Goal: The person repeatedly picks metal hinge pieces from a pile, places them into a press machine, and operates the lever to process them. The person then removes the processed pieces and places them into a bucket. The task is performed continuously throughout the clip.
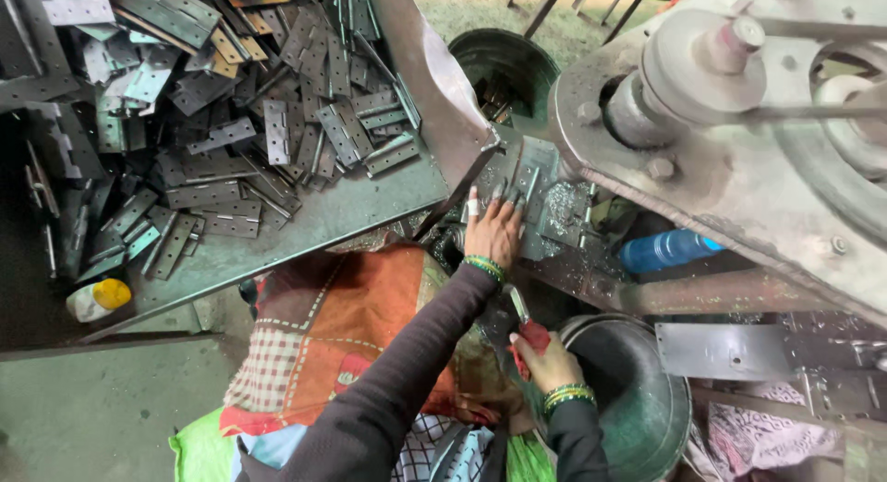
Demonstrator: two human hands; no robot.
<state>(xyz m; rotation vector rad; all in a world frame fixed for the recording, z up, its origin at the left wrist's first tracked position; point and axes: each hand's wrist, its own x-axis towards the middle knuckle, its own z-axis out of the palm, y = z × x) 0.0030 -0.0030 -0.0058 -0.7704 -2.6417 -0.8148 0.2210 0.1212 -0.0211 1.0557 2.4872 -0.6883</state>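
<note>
My left hand (pixel 494 231) lies flat, fingers spread, on a grey metal hinge plate (pixel 534 179) that rests on the bed of a heavy machine (pixel 730 182). One fingertip is wrapped in white tape. My right hand (pixel 552 364) is lower down, closed around a red-handled lever (pixel 533 335) with a thin metal shaft that points up toward the machine. Both wrists wear green and gold bangles. Metal shavings lie on the bed beside the plate.
A slanted metal tray (pixel 356 214) at the left holds a heap of several grey hinges (pixel 240 103). A dark bucket (pixel 504 66) stands behind the machine, a round metal basin (pixel 647 399) below my right hand. A blue bottle (pixel 665 249) lies under the machine, a yellow-capped bottle (pixel 100 299) at the left.
</note>
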